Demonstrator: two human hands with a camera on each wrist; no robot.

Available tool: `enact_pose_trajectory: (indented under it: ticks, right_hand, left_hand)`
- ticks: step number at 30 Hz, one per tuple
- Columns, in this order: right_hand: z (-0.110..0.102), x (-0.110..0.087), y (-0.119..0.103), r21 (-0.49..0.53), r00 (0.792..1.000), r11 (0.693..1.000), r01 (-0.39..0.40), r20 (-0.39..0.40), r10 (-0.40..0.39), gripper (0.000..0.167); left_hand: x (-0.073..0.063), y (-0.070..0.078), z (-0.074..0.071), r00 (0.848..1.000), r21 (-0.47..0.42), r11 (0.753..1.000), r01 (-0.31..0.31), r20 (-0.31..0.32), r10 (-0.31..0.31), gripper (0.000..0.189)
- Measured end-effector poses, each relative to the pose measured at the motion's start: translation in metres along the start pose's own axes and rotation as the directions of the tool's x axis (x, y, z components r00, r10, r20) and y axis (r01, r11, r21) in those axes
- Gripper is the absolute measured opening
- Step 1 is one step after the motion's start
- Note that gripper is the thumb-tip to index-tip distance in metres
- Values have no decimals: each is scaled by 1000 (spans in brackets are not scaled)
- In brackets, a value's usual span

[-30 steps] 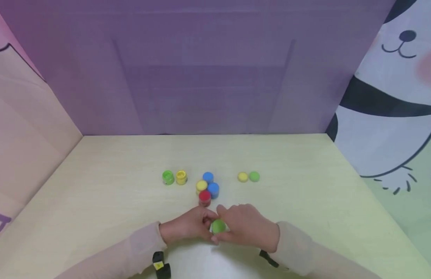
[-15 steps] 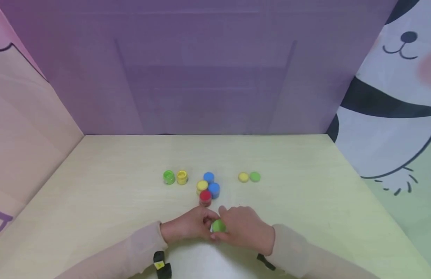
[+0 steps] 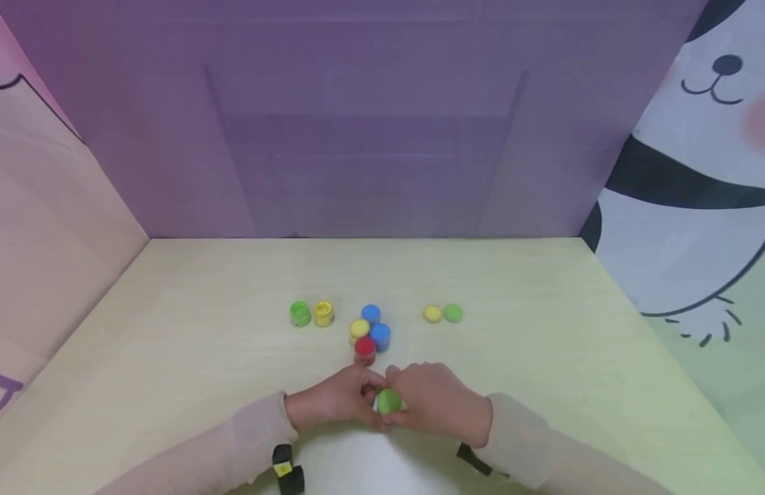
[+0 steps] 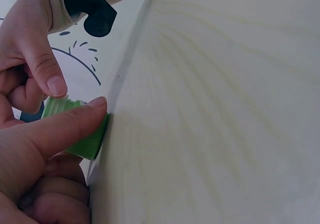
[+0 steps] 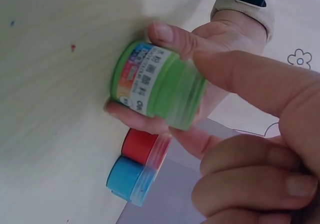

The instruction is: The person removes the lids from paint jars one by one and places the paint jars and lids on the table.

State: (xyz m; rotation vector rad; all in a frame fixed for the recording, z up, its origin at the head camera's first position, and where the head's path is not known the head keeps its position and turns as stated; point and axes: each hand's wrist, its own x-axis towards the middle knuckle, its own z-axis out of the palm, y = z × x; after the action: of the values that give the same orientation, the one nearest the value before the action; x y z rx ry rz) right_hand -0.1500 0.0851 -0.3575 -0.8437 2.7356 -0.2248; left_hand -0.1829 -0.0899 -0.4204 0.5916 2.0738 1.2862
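Observation:
A small green paint jar with a printed label stands upright on the table between my hands. My left hand grips its body, thumb and fingers on opposite sides. My right hand pinches the jar's lid between thumb and finger, its other fingers curled. In the left wrist view, the left thumb lies across the green side. Just beyond the hands, a red jar touches a cluster with a yellow jar and two blue ones.
Farther back on the left sit a lidless green jar and a lidless yellow jar. A yellow lid and a green lid lie side by side at the back right. A purple panel bounds the table behind.
My right wrist has tilted down and then back up while its fingers stay at the lid. The left hand and the other jars stay in place.

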Motion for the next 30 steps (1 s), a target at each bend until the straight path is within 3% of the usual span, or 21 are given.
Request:
enact_pose_trajectory:
  ticks: [9,18,30]
  right_hand:
    - [-3,-1,1,30,999,999,28,19,-29,25]
    - [-7,-4,7,38,997,997,64,-36,-63,29]
    - [-12,-7,20,79,998,996,29,-54,-25,30]
  left_hand:
    - [0,-2,1,1000,-17,1000,9,2,-9,44]
    - [0,-1,1,1000,0,1000,-18,-12,18,33]
    - [1,-3,-2,1000,-9,1000,-13,17,13,29]
